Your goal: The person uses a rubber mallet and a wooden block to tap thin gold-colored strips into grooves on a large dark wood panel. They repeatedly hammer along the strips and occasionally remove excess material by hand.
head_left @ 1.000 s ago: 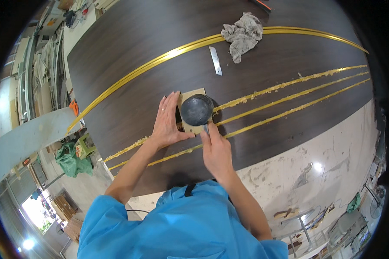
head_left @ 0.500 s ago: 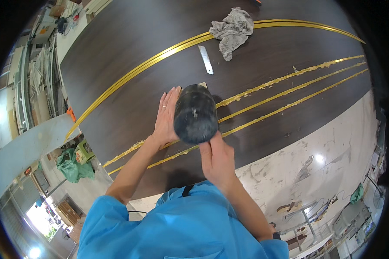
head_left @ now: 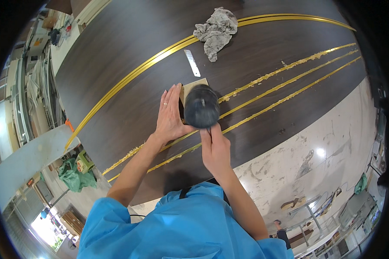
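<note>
My right hand (head_left: 215, 149) is closed round the handle of a black-headed mallet (head_left: 202, 108). The mallet head hangs over a pale wooden block (head_left: 195, 84) on the dark brown panel (head_left: 129, 101) and covers most of it. My left hand (head_left: 170, 115) lies against the block's left side, its fingers straight and its thumb stretched along the near edge. Under the hands run yellow-gold strips (head_left: 263, 97) set along the panel, with ragged yellow residue along their edges. Whether the mallet touches the block cannot be made out.
Beyond the block lie a cutter blade (head_left: 192, 63) and a crumpled grey rag (head_left: 217, 32). The rag rests across long loose gold strips (head_left: 134, 72). A green bag (head_left: 77, 175) sits on the floor at left. The panel's near edge borders a stained pale floor (head_left: 285, 172).
The mallet head has come down from nearer my head toward the block, and more of the block shows. My left thumb is now spread along the block. The whole view has shifted slightly.
</note>
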A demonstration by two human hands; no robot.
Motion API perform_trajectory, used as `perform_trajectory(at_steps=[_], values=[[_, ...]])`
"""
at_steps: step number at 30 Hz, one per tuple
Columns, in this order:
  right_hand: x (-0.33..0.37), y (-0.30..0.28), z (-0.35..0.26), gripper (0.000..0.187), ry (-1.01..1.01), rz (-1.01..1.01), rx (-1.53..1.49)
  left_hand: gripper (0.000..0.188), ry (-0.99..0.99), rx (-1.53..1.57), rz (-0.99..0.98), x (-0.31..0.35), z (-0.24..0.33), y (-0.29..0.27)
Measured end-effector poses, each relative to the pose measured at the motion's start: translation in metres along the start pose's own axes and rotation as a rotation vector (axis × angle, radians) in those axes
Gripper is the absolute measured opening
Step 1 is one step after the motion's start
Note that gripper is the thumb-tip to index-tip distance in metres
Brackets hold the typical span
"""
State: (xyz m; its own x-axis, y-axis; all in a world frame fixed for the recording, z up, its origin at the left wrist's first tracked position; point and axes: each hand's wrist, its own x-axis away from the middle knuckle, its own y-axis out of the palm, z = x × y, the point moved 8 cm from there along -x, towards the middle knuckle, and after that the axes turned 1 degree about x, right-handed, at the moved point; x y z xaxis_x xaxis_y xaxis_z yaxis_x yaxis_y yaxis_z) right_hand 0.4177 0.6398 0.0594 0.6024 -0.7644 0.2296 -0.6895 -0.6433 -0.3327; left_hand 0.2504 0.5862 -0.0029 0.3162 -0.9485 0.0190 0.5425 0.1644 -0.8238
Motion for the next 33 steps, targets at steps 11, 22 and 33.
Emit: perform_trajectory(at_steps=[11, 22, 33], values=[[-0.015, -0.023, 0.005, 0.030, -0.022, 0.113, 0.069, 0.144, 0.052, -0.044, 0.011, -0.027, 0.014, 0.017], [-0.030, -0.052, 0.012, 0.027, -0.018, 0.164, -0.013, 0.144, 0.071, -0.010, 0.052, -0.057, 0.037, 0.028], [-0.069, -0.102, 0.032, 0.025, 0.001, 0.026, 0.025, 0.142, -0.030, -0.045, -0.017, -0.086, 0.056, 0.043]])
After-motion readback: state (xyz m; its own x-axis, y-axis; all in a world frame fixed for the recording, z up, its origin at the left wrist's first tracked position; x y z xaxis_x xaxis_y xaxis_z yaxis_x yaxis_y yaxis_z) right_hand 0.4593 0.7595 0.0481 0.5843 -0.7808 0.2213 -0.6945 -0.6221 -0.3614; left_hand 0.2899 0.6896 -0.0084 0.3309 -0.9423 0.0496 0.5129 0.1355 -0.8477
